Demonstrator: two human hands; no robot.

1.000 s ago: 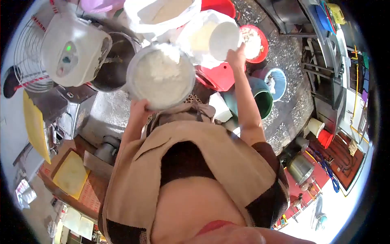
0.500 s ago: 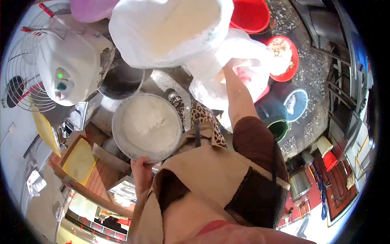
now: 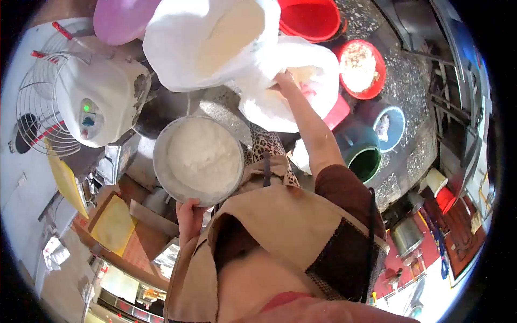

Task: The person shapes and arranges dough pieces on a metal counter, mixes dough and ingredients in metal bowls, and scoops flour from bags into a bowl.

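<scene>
My left hand [image 3: 189, 216] is closed on the rim of a round metal bowl [image 3: 156, 156], which holds a heap of white flour-like powder [image 3: 202, 153]. My right arm stretches forward to a white plastic bag [image 3: 318, 56] that lines a container with a pinkish-red side. At the bag's left edge my right hand [image 3: 283, 81] is closed on the plastic; its fingertips are partly hidden. Touching this bag is a larger bag-lined container [image 3: 161, 48] with pale powder [image 3: 237, 32] inside.
A white mixer [image 3: 97, 91] with a wire guard stands at left, beside a dark metal bowl [image 3: 164, 113]. Red tubs [image 3: 309, 19], a red basin of pale flakes [image 3: 360, 67], a blue bucket [image 3: 390, 129] and a green bucket [image 3: 365, 161] stand on the speckled floor.
My right hand has come out from inside the bag to its left edge, where it now shows. My left hand stays on the bowl's rim. The view has shifted slightly.
</scene>
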